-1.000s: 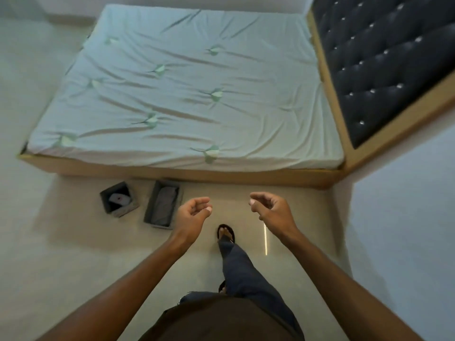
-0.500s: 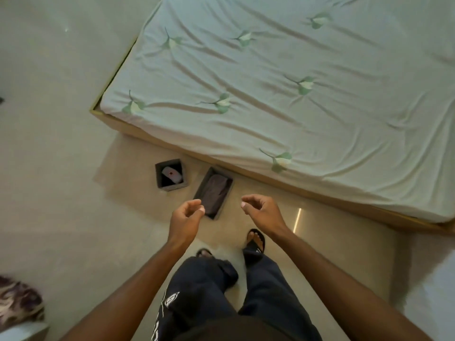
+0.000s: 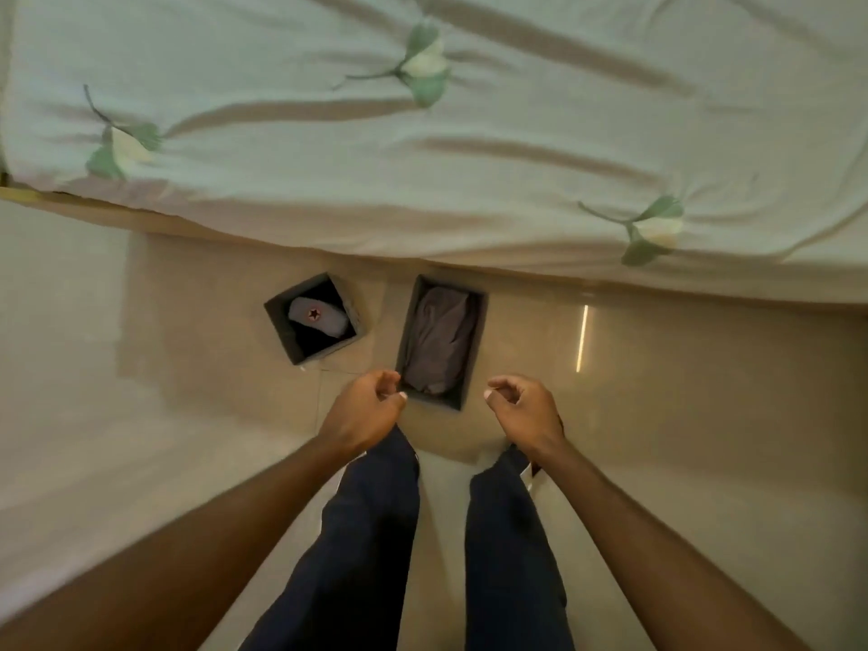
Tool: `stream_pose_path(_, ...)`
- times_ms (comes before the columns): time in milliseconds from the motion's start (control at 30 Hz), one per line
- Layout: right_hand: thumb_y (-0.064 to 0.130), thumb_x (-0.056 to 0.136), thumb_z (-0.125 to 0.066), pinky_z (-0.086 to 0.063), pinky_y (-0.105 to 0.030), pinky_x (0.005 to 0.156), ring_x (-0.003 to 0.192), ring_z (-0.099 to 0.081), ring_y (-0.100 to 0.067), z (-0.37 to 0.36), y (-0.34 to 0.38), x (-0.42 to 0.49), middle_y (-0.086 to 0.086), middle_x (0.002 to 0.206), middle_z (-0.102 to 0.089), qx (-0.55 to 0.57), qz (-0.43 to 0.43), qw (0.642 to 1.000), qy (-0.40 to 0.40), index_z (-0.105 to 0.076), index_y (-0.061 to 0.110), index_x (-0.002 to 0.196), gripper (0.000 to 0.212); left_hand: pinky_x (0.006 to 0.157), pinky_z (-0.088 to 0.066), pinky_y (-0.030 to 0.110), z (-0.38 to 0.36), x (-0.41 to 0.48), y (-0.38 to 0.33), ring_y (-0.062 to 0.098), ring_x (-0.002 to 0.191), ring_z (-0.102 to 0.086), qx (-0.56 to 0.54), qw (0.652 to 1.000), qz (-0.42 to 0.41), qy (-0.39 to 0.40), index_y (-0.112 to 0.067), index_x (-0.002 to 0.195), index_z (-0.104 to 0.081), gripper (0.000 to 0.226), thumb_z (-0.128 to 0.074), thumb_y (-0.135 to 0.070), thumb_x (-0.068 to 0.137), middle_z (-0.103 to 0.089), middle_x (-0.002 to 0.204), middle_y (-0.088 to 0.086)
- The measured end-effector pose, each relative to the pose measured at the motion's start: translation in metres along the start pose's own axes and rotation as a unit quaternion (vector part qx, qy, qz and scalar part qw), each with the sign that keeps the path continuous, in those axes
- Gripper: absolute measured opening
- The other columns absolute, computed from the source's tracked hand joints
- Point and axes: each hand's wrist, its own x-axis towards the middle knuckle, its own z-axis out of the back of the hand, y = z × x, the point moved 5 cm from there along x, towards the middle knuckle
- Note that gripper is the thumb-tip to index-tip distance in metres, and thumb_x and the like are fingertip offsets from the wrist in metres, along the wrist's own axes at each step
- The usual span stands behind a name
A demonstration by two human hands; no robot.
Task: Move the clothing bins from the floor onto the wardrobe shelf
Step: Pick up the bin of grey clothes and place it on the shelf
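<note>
Bins, two point(image 3: 313, 318) point(image 3: 441, 341), sit on floor point(image 3: 657, 368); left hand point(image 3: 364, 411) and right hand point(image 3: 523, 408) hover loosely curled, empty.

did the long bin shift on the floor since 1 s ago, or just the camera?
No. The long bin keeps its spot beside the square bin, against the bed edge; only the camera came nearer.
</note>
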Motion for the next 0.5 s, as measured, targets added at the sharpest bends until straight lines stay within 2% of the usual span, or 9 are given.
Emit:
stream_pose_path(67, 0.044, 0.077, -0.061, -0.056, -0.038, 0.087, 0.089, -0.067, -0.01, -0.03, -0.036, 0.04, 0.012, 0.094, -0.071, 0.003, -0.028, 1.0, -0.004, -0.07, 0.033, 0.102, 0.028, 0.091, -0.053, 0.037, -0.006, 0.049, 0.015, 0.013, 0.1, -0.062, 0.051, 0.998, -0.007, 0.021, -0.021, 0.125, -0.058, 0.039, -0.061, -0.026, 0.087, -0.065, 0.116, -0.005)
stream_pose_path(200, 0.035, 0.083, -0.062, -0.052, -0.035, 0.095, 0.101, -0.064, -0.012, -0.076, -0.074, 0.107, 0.011, 0.11, -0.068, 0.006, -0.044, 0.999, -0.015, -0.068, 0.027, 0.114, 0.033, 0.096, -0.049, 0.035, -0.032, 0.142, 0.047, 0.02, 0.111, -0.059, 0.153, 0.986, -0.029, 0.058, -0.022, 0.129, -0.056, 0.044, -0.06, -0.03, 0.086, -0.061, 0.126, 0.001)
stream_pose_path(300, 0.03, 0.087, -0.062, -0.046, -0.035, 0.102, 0.116, -0.056, -0.023, -0.109, -0.105, 0.166, -0.004, 0.13, -0.054, -0.039, -0.03, 0.999, -0.022, -0.06, 0.024, 0.128, 0.042, 0.102, -0.044, 0.033, -0.064, 0.207, 0.075, 0.025, 0.123, -0.052, 0.222, 0.971, -0.041, 0.077, -0.024, 0.131, -0.056, 0.052, -0.062, -0.038, 0.081, -0.052, 0.137, 0.006)
stream_pose_path(400, 0.034, 0.087, -0.06, -0.042, -0.044, 0.107, 0.13, -0.043, -0.032, -0.132, -0.125, 0.213, -0.011, 0.147, -0.037, -0.104, -0.036, 0.994, -0.005, -0.05, 0.026, 0.138, 0.053, 0.097, -0.041, 0.03, -0.09, 0.247, 0.089, 0.027, 0.124, -0.048, 0.236, 0.967, -0.027, 0.093, -0.019, 0.136, -0.05, 0.057, -0.063, -0.038, 0.085, -0.047, 0.138, 0.008)
stream_pose_path(500, 0.029, 0.09, -0.055, -0.043, -0.044, 0.105, 0.127, -0.046, -0.035, -0.141, -0.135, 0.235, -0.01, 0.143, -0.045, -0.117, -0.038, 0.992, -0.009, -0.045, 0.018, 0.14, 0.052, 0.092, -0.041, 0.03, -0.104, 0.263, 0.091, 0.029, 0.121, -0.051, 0.208, 0.975, -0.012, 0.082, -0.014, 0.136, -0.047, 0.056, -0.064, -0.035, 0.087, -0.053, 0.137, 0.01)
